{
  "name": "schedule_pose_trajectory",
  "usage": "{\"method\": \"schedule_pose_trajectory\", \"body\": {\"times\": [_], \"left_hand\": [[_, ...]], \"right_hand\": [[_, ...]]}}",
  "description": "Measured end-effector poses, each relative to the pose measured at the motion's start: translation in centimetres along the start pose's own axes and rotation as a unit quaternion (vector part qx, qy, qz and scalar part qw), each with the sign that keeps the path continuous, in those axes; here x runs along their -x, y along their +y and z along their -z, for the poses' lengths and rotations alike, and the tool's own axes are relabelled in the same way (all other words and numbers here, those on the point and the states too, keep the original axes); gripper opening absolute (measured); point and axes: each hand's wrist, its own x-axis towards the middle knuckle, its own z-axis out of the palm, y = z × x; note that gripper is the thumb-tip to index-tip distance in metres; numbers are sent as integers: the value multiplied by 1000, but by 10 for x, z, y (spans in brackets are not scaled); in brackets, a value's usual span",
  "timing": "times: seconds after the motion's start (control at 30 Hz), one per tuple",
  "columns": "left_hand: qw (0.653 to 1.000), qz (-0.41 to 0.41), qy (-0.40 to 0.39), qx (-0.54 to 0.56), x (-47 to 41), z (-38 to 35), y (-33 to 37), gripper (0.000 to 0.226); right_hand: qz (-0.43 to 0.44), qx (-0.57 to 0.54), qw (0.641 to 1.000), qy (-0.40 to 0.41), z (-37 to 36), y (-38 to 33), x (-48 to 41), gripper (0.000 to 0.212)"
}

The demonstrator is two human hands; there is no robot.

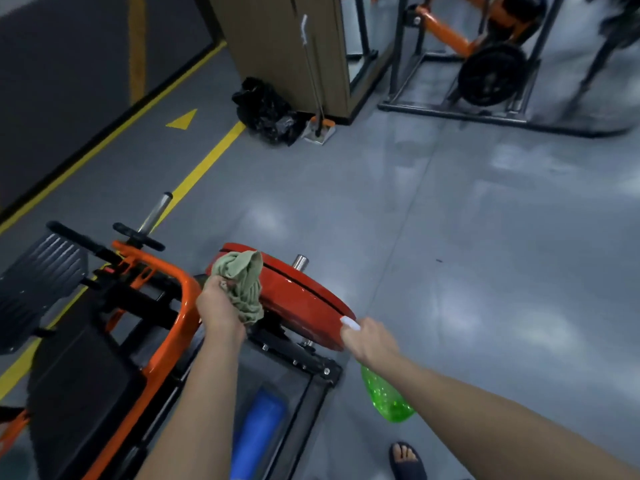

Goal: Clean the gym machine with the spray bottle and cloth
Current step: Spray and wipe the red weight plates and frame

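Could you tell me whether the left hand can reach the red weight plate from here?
Probably yes: the left hand grips the cloth right against the red weight plate, with nothing between; the right hand holds the spray bottle aside.

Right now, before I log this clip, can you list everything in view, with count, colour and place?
cloth: one, pale green, bunched against the weight plate
spray bottle: one, translucent green, hanging under the right hand
weight plate: one, red, centre, on the gym machine
gym machine: one, orange frame, black pads, lower left
padded roll: one, blue, bottom centre
bag: one, black, floor beside the cabinet
cabinet: one, brown, top centre
long-handled tool: one, grey, leaning on the cabinet
second machine: one, orange and black, top right
floor lines: yellow, left
foot: one, dark sandal, bottom
left hand: grips the cloth
right hand: holds the spray bottle
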Motion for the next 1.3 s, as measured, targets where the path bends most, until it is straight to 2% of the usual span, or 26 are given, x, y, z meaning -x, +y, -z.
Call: {"method": "schedule_pose_trajectory", "body": {"times": [0.1, 0.23, 0.33, 0.47, 0.53, 0.63, 0.7, 0.8, 0.93, 1.03, 1.13, 1.23, 1.3], "left_hand": [[1000, -2, 8, -24, -4, 12, -3, 28], [997, -53, 41, -37, -19, 54, 5, 10], [993, -75, 83, -40, -33, 104, 11, 20], [982, -83, 171, -8, -35, 191, 28, 11], [975, -78, 210, 13, -41, 243, 45, 12], [962, -70, 259, 48, -59, 328, 75, 17], [961, -59, 267, 49, -71, 378, 86, 26], [954, -42, 289, 66, -85, 441, 102, 28], [950, -11, 299, 89, -100, 479, 123, 25], [957, 25, 272, 99, -118, 492, 131, 22], [962, 42, 243, 115, -131, 497, 129, 22], [960, 64, 244, 123, -142, 506, 121, 18], [957, 78, 250, 127, -145, 511, 117, 17]], "right_hand": [[29, -6, 1000, 8, -9, -5, 7, 37], [112, -18, 994, 0, -39, -35, 23, 23], [185, -34, 981, -46, -75, -71, 40, 23], [234, -100, 965, -68, -144, -126, 54, 16], [259, -145, 946, -127, -186, -156, 59, 6], [260, -203, 921, -207, -248, -205, 73, 24], [250, -236, 914, -218, -280, -238, 78, 30], [275, -190, 913, -234, -336, -289, 84, 29], [357, -71, 903, -229, -405, -340, 87, 25], [385, 7, 893, -232, -449, -358, 87, 23], [405, 77, 883, -223, -477, -361, 75, 6], [399, 109, 888, -199, -490, -373, 64, 16], [399, 146, 880, -211, -494, -387, 59, 19]]}}
